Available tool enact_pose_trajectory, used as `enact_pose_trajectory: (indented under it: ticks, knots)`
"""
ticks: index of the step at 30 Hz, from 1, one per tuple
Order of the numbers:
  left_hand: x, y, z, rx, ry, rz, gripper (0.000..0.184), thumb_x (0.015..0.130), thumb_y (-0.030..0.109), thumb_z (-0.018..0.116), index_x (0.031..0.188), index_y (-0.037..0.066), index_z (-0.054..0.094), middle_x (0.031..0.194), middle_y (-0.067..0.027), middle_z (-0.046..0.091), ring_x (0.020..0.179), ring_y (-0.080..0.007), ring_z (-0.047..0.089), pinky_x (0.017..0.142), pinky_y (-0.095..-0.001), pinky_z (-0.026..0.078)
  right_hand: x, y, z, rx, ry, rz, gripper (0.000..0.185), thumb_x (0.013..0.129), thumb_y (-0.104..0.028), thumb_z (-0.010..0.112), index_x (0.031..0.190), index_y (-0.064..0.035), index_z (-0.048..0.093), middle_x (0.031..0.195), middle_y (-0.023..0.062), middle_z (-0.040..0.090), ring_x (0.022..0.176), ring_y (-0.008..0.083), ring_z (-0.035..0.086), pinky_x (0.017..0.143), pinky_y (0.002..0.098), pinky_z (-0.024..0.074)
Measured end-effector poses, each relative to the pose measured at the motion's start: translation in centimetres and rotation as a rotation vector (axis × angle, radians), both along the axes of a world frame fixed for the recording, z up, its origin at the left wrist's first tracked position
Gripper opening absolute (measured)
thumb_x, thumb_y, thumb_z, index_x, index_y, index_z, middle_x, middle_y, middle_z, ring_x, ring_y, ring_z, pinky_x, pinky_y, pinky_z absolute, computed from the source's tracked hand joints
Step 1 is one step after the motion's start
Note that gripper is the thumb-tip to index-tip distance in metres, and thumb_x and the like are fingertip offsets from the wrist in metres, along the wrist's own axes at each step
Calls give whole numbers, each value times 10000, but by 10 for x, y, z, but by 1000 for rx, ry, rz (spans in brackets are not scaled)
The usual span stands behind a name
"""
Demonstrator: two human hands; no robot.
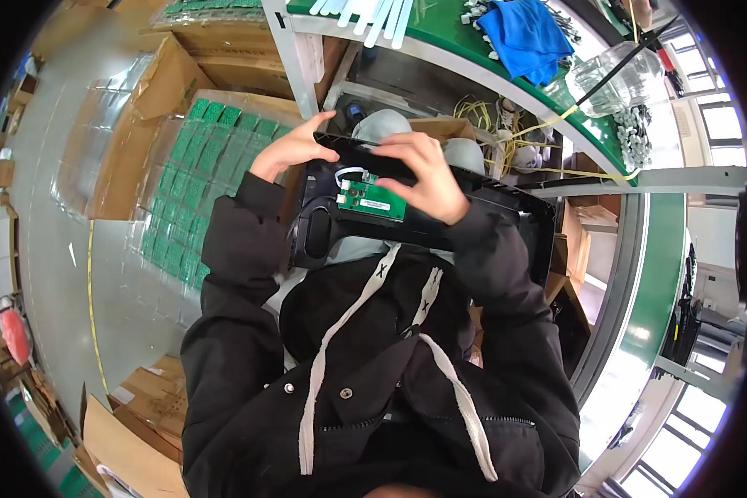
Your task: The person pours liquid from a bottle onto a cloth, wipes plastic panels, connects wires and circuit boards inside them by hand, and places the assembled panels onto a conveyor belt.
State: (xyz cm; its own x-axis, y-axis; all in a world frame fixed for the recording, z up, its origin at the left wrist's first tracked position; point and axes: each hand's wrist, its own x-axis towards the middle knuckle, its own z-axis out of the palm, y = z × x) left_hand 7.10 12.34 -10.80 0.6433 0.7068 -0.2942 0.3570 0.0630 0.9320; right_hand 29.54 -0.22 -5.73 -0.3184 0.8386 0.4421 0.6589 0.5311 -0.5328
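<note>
Here, circuit board point(363, 202) beside right grip point(427, 178)

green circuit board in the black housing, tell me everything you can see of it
The green circuit board is flat and roughly rectangular, with pale connectors at its left side, small components and a white label strip with markings too small to read. A white cable loops at its upper left. It lies face up, slightly tilted, inside the black housing. The right hand covers its upper right part; whether they touch is unclear.
</note>
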Motion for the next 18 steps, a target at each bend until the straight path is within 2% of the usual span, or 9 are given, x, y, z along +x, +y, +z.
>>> enact_pose_trajectory:
  ticks: [3,6,8,9,11,13,14,16,18]
  knots:
    - [-4,0,-2,-45,-81,-31,851,688,151,753,1392,30,290,1087,-162,580,948,-182,576,803,-291,449,-23,20,-34,208,-138,3,442,686,-156,767,1098,-157,607,988,-12,623,1045,167,549,944,427,326]
    - [-14,-29,27,250,93,153,798,681,184,778,1340,44,349,1109,-212,575,1001,-255,587,818,-335,461,-33,30,-52,303,-158,-15,480,697,-121,744,1145,-157,577,910,-54,644,1032,144,553,933,458,314]
    - [-28,-53,30,790,141,304,492,749,167,714,1168,30,497,1062,-199,572,988,-376,565,822,-404,463,-38,31,-58,295,-137,-39,511,700,-98,730,1178,-145,553,875,-66,649,1025,144,556,938,469,302]
    - [-29,-75,54,858,207,344,333,802,88,636,1108,11,529,1026,-184,569,956,-387,556,808,-415,461,-41,30,-59,279,-121,-53,433,753,-76,648,1173,-113,553,838,-57,625,1026,140,524,950,483,296]
    - [-20,-128,91,859,196,400,214,817,-9,539,1028,3,567,987,-163,574,898,-345,569,764,-431,453,-43,33,-66,225,-162,-86,442,762,-85,638,1192,-96,537,837,-49,624,1032,143,510,958,495,280]
    - [-3,-178,107,992,54,291,221,764,-71,514,956,-4,600,908,-138,610,847,-289,609,770,-384,470,-41,38,-75,179,-235,-106,558,728,-110,686,1249,-95,489,849,-85,638,1058,146,498,978,497,245]
    - [12,-194,107,874,-41,204,292,707,-82,520,974,-5,608,944,-128,610,880,-288,605,795,-383,461,-41,38,-74,153,-243,-104,546,745,-104,660,1261,-85,480,847,-67,631,1062,151,488,980,508,243]
    - [39,-203,64,796,119,250,428,708,-60,529,1135,-40,532,1150,-181,533,1080,-333,523,913,-402,418,-41,39,-71,108,-264,-91,524,781,-92,607,1283,-65,462,842,-31,616,1071,161,469,982,530,239]
    - [49,-184,25,962,470,375,496,736,-16,539,1221,-67,448,1241,-209,476,1179,-350,451,994,-423,354,-41,39,-70,68,-278,-66,561,785,-75,580,1321,-56,416,838,-13,603,1099,182,443,986,548,224]
